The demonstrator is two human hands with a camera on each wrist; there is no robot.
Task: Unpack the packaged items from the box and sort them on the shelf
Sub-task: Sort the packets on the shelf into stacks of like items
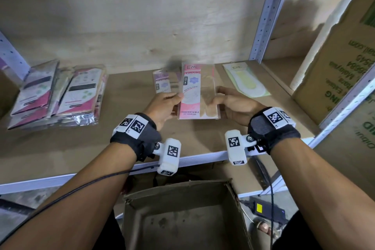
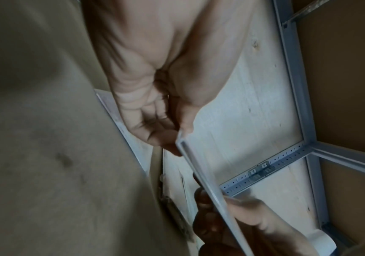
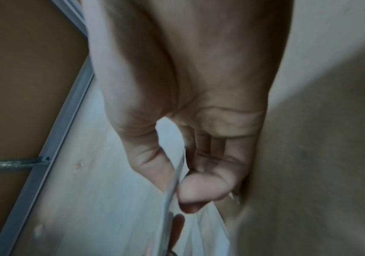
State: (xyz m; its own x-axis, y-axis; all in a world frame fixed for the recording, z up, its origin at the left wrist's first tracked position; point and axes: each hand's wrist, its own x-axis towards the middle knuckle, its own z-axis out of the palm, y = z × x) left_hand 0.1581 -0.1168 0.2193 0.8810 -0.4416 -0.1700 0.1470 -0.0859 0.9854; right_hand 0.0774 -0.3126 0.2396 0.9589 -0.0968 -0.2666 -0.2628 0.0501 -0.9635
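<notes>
I stand before the shelf (image 1: 121, 144) with the open box (image 1: 182, 215) below its front edge, between my forearms. Over the middle of the shelf I hold a packet (image 1: 197, 91), my left hand (image 1: 162, 105) on its left edge and my right hand (image 1: 235, 105) on its right edge. Behind it to the left lies a smaller packet (image 1: 162, 82); to the right, near the upright post (image 1: 263, 26), lies another packet (image 1: 246, 79). A stack of packets (image 1: 56, 95) sits far left. A large carton (image 1: 343, 63) stands beyond the post on the right.

Left hand (image 1: 162, 105) and right hand (image 1: 236, 105) — both pinching, forearms extended.
</notes>
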